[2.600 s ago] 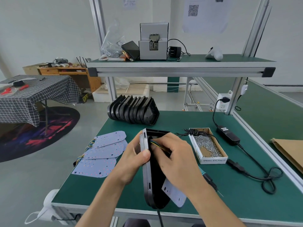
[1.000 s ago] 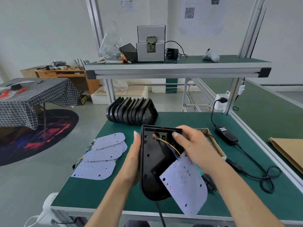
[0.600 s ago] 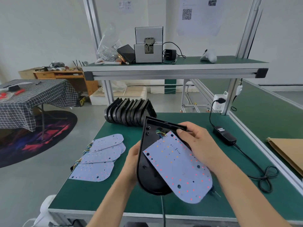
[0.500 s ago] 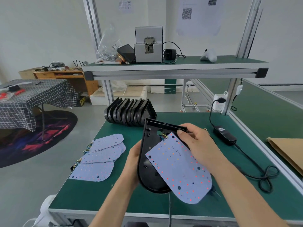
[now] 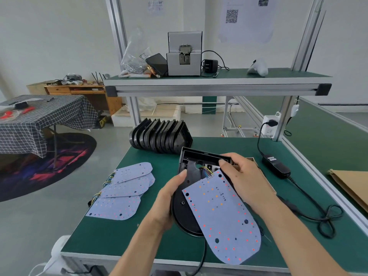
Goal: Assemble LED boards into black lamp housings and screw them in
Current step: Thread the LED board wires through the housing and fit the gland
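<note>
A pale LED board [image 5: 222,218] was seen lying askew over the open black housing [image 5: 186,196], its rounded end overhanging towards the table's [image 5: 111,232] near edge. The housing's left rim was gripped by the left hand [image 5: 169,200], thumb curled over it. Its far corner was clasped by the right hand [image 5: 242,180]. Spare boards [image 5: 123,191] lay to the left; stacked housings [image 5: 159,137] stood beyond.

1. Grey metal box [image 5: 184,54] on the upper shelf [image 5: 215,83], beside a black adapter [image 5: 209,65].
2. Black power brick [image 5: 275,166] on the green bench [image 5: 119,234].
3. Checked tablecloth [image 5: 39,120] far left, above a round rug [image 5: 49,162].
</note>
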Available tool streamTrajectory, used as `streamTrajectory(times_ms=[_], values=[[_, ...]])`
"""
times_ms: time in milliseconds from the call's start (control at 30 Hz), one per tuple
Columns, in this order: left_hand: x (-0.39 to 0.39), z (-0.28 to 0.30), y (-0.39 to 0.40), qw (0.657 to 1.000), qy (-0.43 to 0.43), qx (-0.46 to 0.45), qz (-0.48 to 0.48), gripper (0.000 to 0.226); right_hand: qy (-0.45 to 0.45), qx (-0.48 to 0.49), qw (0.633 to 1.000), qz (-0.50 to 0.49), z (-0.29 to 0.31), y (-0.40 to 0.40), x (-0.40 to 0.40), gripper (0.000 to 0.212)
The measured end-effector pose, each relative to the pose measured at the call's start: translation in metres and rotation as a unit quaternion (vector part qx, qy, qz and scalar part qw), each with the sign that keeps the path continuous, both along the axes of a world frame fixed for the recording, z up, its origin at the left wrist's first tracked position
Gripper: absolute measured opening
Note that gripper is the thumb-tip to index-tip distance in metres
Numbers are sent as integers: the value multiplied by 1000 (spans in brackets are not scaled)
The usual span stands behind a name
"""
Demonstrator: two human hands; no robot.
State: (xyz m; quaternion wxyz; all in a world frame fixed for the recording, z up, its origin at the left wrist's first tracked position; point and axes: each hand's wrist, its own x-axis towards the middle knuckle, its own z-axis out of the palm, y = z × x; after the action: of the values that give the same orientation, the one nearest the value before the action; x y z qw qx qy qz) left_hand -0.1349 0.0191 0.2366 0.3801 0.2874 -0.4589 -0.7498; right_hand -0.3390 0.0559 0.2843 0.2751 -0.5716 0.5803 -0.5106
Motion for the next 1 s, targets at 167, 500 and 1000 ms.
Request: streamTrajectory(times_ms=[167,500,1000], values=[[-4,-2,-4,999,15,39,3,44,160,-2,986,-43,-14,-1,-7,44],[-6,-4,-5,999,35,30,5,48,429,-182,880,92,-5,10,-10,37],[-18,0,3,997,54,15,58,64,194,-209,958,0,13,-1,17,14]])
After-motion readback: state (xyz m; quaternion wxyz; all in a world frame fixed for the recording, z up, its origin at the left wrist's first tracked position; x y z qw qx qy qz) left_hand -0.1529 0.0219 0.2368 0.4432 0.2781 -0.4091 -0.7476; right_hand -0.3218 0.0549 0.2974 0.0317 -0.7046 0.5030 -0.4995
